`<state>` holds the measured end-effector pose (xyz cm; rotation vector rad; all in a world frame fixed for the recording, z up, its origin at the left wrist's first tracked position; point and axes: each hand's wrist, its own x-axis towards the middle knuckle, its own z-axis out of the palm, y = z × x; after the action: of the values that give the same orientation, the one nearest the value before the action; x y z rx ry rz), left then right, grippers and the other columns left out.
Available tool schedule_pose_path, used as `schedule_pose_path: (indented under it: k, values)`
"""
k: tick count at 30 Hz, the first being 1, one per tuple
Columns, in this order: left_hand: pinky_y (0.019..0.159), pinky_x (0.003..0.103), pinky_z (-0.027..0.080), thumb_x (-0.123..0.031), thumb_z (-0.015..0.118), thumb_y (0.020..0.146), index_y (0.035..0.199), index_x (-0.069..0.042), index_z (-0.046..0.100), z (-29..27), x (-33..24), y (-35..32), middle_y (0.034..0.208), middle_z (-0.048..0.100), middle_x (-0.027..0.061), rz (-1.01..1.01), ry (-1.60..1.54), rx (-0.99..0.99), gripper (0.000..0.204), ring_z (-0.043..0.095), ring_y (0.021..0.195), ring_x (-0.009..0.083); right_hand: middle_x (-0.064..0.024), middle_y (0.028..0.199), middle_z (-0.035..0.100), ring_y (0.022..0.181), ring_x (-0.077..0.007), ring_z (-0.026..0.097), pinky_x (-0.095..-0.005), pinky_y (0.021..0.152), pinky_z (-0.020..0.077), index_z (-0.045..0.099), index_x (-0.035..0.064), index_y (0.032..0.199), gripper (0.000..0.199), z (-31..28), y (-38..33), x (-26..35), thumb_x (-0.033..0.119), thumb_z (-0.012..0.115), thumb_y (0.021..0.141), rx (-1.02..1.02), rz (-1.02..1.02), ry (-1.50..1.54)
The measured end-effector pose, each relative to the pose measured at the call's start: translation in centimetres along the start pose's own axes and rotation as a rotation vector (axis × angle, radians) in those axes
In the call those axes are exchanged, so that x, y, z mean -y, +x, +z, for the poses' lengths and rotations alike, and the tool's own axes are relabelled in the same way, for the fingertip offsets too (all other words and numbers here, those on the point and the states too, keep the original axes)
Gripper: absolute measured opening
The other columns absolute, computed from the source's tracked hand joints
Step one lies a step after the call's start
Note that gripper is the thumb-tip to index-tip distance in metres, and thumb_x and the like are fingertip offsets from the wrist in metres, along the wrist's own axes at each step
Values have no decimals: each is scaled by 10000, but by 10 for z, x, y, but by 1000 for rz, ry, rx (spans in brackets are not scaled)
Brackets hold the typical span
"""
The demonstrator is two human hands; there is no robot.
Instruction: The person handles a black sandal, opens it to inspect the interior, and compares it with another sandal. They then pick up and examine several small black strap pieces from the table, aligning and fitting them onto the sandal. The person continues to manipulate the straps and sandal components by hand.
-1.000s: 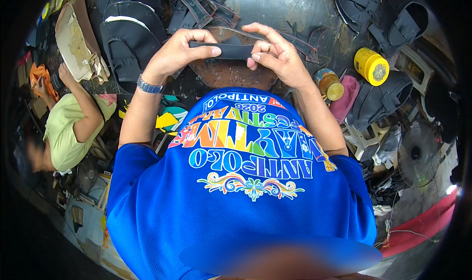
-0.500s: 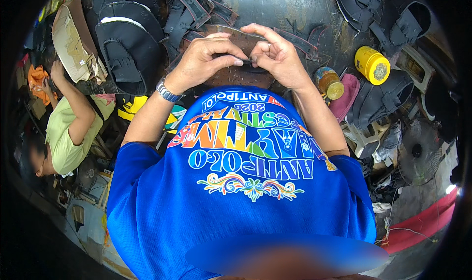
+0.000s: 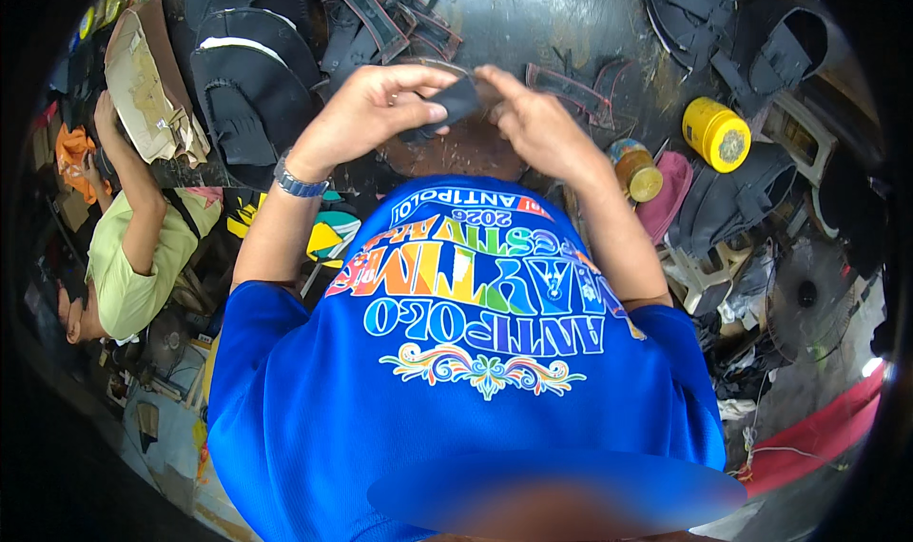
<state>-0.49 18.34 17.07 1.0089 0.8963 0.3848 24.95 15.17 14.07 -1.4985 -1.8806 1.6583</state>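
Note:
My left hand (image 3: 385, 109) grips a small flat black piece (image 3: 458, 100), which looks like leather or rubber, between thumb and fingers. The piece's flat face is tilted up. Beside its right edge is my right hand (image 3: 533, 119), index finger stretched forward and the other fingers bent. Motion smears those fingertips, so I cannot tell whether they touch the piece. Beneath both hands lies a worn brown board (image 3: 456, 154). Black straps with red edging (image 3: 376, 17) lie beyond my left hand, and more red-edged straps (image 3: 580, 90) lie beyond my right.
Large black shoe parts (image 3: 249, 95) are stacked at left, beside torn cardboard (image 3: 147, 81). On the right stand a yellow tub (image 3: 715, 135) and a glass jar (image 3: 635, 169), near pink cloth (image 3: 669, 185) and more black parts (image 3: 737, 195). A person in light green (image 3: 133, 261) works at far left.
The black piece has turned so its flat face shows, and it now sits in my left hand. My right hand has come off its pinch and moved slightly right.

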Motion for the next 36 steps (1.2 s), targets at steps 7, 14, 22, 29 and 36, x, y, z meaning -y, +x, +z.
schedule_pose_path:
  k: [7,14,22,29,36]
  values:
    - [769,250,552,36,694,888,1272,8,571,12,-8,46,947,709,41,29,137,23,404,672,856,84,-77,1060,636,944,-122,615,-275,874,494,373,68,1512,695,-8,22,4,-95,559,862,-226,-153,890]
    - [727,357,540,-156,765,830,1370,-133,543,-20,-36,95,821,719,124,253,866,-279,584,704,761,257,-13,883,629,832,-70,596,-213,787,479,480,29,1400,594,-44,92,-13,-132,604,842,-522,-257,699]
    - [937,410,511,-105,714,834,1202,-97,667,-41,-38,150,1180,661,120,496,1337,-742,371,620,1122,324,-44,882,676,785,-93,628,-231,730,516,533,56,1323,517,-42,188,-44,-60,687,843,-824,-297,261]
    - [998,410,485,-91,694,854,1172,-85,677,-33,6,157,1299,603,108,480,1276,-524,318,567,1195,326,-240,1156,552,1142,-439,541,-475,1000,460,483,48,1366,610,-42,173,-37,9,664,785,-846,-231,-172]
    - [918,419,502,-119,695,862,1083,-78,674,-19,0,142,1105,654,140,674,1107,-500,225,618,1077,340,-39,962,614,792,-107,585,-249,745,502,532,64,1353,590,-81,52,-32,-56,704,801,-815,-148,381]
